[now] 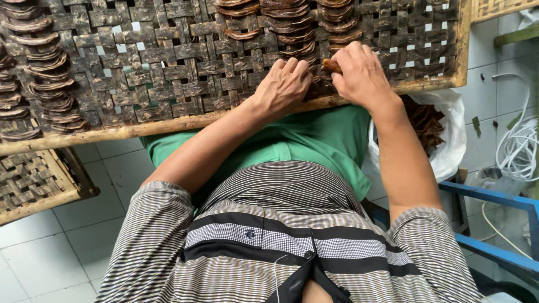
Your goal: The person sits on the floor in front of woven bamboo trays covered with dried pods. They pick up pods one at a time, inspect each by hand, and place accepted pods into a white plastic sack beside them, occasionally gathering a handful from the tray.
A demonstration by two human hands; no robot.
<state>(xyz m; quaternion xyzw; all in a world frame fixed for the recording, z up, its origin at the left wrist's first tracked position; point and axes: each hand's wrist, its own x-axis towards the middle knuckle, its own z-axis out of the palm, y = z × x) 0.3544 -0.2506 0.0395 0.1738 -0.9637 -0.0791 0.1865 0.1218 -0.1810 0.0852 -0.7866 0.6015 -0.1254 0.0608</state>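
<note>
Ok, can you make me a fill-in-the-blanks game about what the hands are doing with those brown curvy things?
1. Both hands rest near the wooden edge of a woven ____.
2. The right hand pinches one brown curved ____.
3. The curved pieces lie overlapping in ____ on the tray.
4. The bag beside the person's green lap holds more pieces and is coloured ____.

Missing words: tray; piece; rows; white

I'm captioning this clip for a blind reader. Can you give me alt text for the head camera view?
Seen from above, a person's left hand and right hand rest on a woven bamboo tray, the right hand pinching a brown curved strip. Rows of similar overlapping strips lie on the tray, and a white bag holding more sits at the right.
</note>
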